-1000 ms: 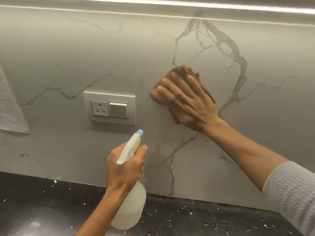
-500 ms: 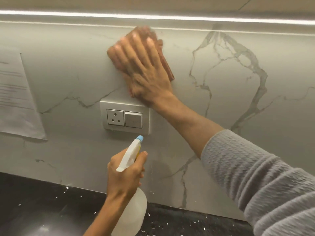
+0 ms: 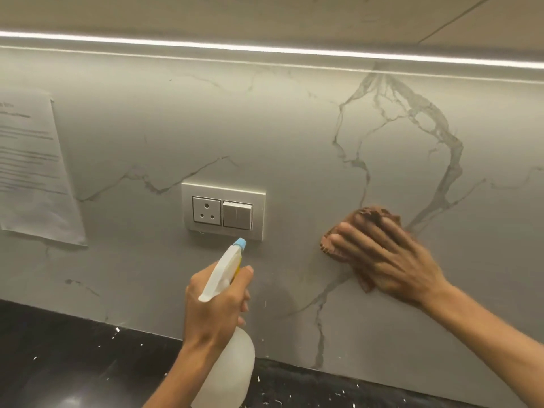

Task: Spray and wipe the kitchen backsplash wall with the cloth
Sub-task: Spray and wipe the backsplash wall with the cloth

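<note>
The grey marble-veined backsplash (image 3: 294,136) rises behind a black speckled counter (image 3: 59,357), with a socket plate (image 3: 223,212) at its middle. The right hand (image 3: 391,262) lies flat with fingers spread, pressing a brown cloth (image 3: 372,212) against the wall right of the plate. Below the plate, the left hand (image 3: 215,307) is clenched around the neck of a white spray bottle (image 3: 226,375), blue nozzle toward the wall.

Home kitchen: marble-look backsplash (image 3: 294,136), black speckled countertop (image 3: 59,357), wall socket (image 3: 223,212), under-cabinet LED strip (image 3: 265,50).
</note>
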